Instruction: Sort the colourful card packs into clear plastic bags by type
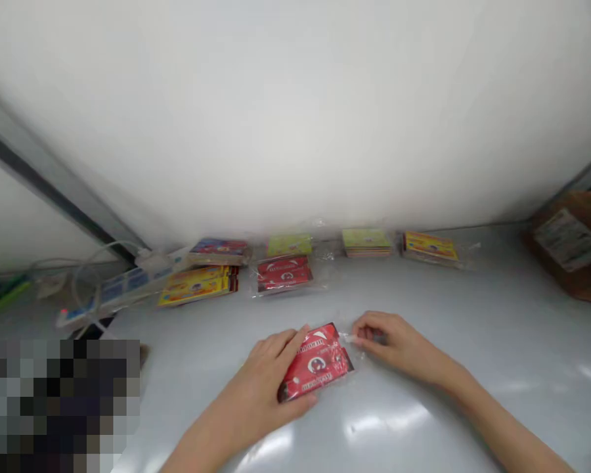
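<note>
Here, the red packet (318, 361) is pressed flat beneath the open left hand (261, 381), while its clear wrap (347, 337) is pinched closed by the right hand (389, 341).

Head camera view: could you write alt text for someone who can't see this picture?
A person's left hand presses a red wrapped packet onto a glossy white table, while the right hand pinches its clear wrapper. Farther back lie wrapped stacks of red, yellow and green packets, with a power strip to the left.
</note>
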`<state>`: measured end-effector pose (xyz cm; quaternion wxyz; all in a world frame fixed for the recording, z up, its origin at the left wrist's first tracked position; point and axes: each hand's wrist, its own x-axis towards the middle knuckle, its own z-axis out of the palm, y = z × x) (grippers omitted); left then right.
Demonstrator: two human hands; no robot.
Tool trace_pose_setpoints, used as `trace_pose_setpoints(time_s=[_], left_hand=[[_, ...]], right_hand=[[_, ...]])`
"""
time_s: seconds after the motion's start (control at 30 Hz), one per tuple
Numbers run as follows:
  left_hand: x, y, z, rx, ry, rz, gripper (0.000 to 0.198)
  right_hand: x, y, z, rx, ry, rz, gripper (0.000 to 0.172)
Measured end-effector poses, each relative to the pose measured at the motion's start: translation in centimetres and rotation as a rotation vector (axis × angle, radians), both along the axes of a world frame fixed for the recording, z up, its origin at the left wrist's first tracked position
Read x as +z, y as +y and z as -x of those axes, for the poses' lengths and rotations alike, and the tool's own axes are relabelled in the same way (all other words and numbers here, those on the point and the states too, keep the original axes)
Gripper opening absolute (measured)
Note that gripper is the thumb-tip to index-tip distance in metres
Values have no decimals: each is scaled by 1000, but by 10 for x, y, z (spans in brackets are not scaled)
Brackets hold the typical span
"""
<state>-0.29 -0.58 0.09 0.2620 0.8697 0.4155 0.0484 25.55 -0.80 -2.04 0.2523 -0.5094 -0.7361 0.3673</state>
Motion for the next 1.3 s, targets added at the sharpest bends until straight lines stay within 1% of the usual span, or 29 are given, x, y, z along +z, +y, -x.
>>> trace_pose_setpoints(time_s=[0.17, 0.37, 0.67, 0.8, 1.07, 1.3], left_hand=[[2, 0, 0, -3, 4, 7, 75], [0, 0, 1, 0, -4, -9, 75], [-1, 0, 1, 3, 8, -7, 75], [-1, 1, 1, -3, 8, 3, 75], [2, 1, -1, 4, 13, 5, 74], [0, 1, -1, 1, 22, 12, 75]], right_hand=[[1, 1, -3, 5, -14, 22, 13], [-2, 3, -14, -57, -55, 4, 18], [-5, 4, -17, -53, -78, -5, 18], [-1, 3, -13, -28, -97, -21, 15], [2, 2, -9, 94, -71, -53, 21], [3, 2, -9, 35, -62, -21, 18]])
